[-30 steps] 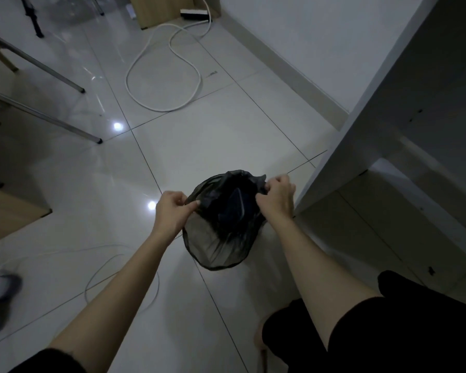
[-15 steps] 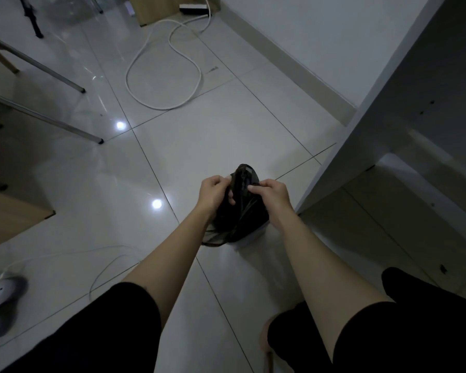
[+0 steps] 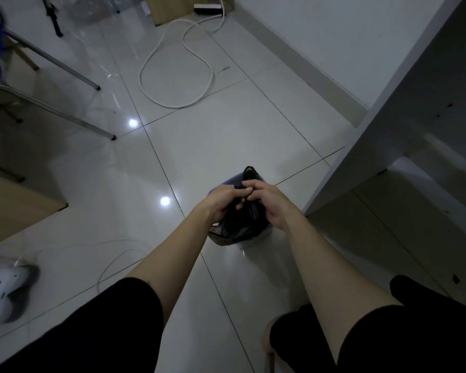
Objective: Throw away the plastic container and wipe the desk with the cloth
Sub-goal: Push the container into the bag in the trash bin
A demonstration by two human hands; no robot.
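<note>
**Black bag gathered shut by both hands above the tiled floor**

At the far left, a blurred white plastic device (image 3: 3, 294) is seen on the glossy pale tiled floor (image 3: 226, 135), with a thin white wire (image 3: 113, 261) curled beside it. Slanted metal chair legs (image 3: 65, 114) are seen above, and a thick white cable (image 3: 178, 76) is looped further back towards a power strip (image 3: 207, 8) by the wall.

At the centre, a thin black plastic rubbish bag (image 3: 240, 224) is held over the floor, its top bunched upward. The left hand (image 3: 221, 203) is clenched on the gathered neck of the bag, fingers curled into the plastic. The right hand (image 3: 269, 203) is closed on the same neck, and the fingertips of both hands are touching. The plastic container cannot be made out; whether it lies inside the bag cannot be told.

At the right, the white side panel of a desk (image 3: 382, 125) is seen, just beside the bag.
</note>
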